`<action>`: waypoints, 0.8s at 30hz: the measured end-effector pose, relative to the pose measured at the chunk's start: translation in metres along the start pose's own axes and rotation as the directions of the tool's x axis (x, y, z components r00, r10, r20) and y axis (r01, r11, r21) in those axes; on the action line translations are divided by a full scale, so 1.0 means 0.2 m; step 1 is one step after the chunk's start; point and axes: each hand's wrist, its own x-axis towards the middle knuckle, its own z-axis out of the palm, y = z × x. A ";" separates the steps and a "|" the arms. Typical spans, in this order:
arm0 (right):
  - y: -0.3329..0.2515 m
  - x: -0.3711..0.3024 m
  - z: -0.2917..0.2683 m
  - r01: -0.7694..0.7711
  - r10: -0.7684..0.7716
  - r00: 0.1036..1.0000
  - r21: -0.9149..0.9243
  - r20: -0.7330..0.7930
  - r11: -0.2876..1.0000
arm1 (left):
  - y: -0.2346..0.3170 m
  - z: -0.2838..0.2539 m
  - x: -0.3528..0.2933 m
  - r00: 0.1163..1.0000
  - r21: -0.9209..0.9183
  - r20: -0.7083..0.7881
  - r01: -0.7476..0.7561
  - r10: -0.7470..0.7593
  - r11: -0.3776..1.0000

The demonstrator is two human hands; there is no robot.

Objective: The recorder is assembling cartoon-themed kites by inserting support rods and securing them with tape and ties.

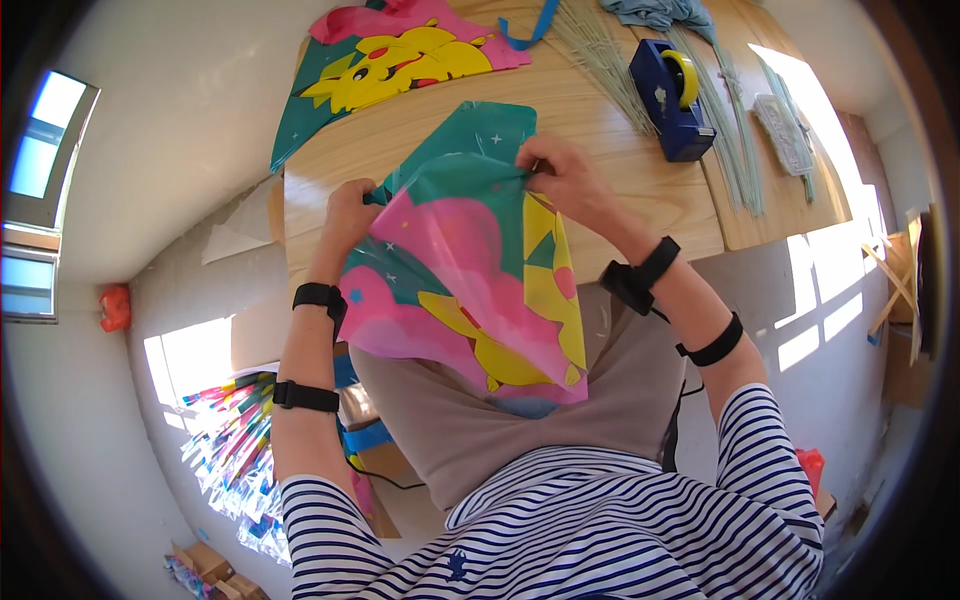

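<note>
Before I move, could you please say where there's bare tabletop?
Bare wood shows between the right hand and near end of the blue tape dispenser, and between the held sheet and flat sheet. Thin sticks crowd the dispenser's sides.

A small handwork workshop is suggested: a wooden table (670, 200) is laid with a blue tape dispenser (652, 95), bundles of thin pale sticks (598, 65) and brightly printed sheets (420, 65) at its far left. On the floor (180, 310) to the left, many colourful plastic pieces (235, 440) are heaped, and cardboard boxes (205, 562) are placed at the near left.
</note>
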 end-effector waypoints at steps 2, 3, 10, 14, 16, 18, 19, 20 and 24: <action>0.01 -0.10 -0.24 -0.107 0.124 0.991 0.298 -0.041 0.949 | 0.00 -0.01 0.01 1.000 0.005 0.017 -0.007 0.007 1.000; 0.00 -0.14 -0.34 -0.122 0.149 0.989 0.446 -0.026 0.887 | -0.03 -0.04 0.00 1.000 0.002 0.009 -0.001 0.001 1.000; 0.21 -0.85 -0.77 -0.256 0.577 0.816 0.920 0.042 0.295 | -0.05 -0.01 0.08 1.000 0.136 0.003 0.023 -0.023 0.990; 0.37 -0.92 -0.89 -0.528 0.533 0.845 0.081 -0.043 0.845 | -0.06 -0.02 0.05 0.999 0.289 -0.037 0.042 -0.033 0.956; 0.64 -1.00 -1.03 -0.478 0.429 0.874 -0.239 -0.230 0.845 | -0.09 0.04 0.06 0.994 0.371 -0.113 0.037 0.006 0.928; 0.78 -1.06 -1.16 -0.585 0.440 0.771 -0.239 -0.460 0.775 | 0.02 0.06 0.04 0.983 0.449 -0.144 -0.036 0.112 0.893; 0.74 -1.03 -1.19 -0.604 0.555 0.621 0.113 -0.554 0.789 | 0.08 0.06 0.00 0.974 0.499 -0.161 -0.057 0.157 0.865; 0.65 -0.98 -1.23 -0.521 0.678 0.457 0.445 -0.575 0.729 | 0.14 0.07 -0.05 0.976 0.421 -0.129 -0.104 0.173 0.901; 0.38 -0.98 -1.50 -0.693 0.647 0.323 0.293 -0.691 0.659 | 0.34 0.31 -0.19 0.926 0.158 -0.001 -0.371 0.376 0.915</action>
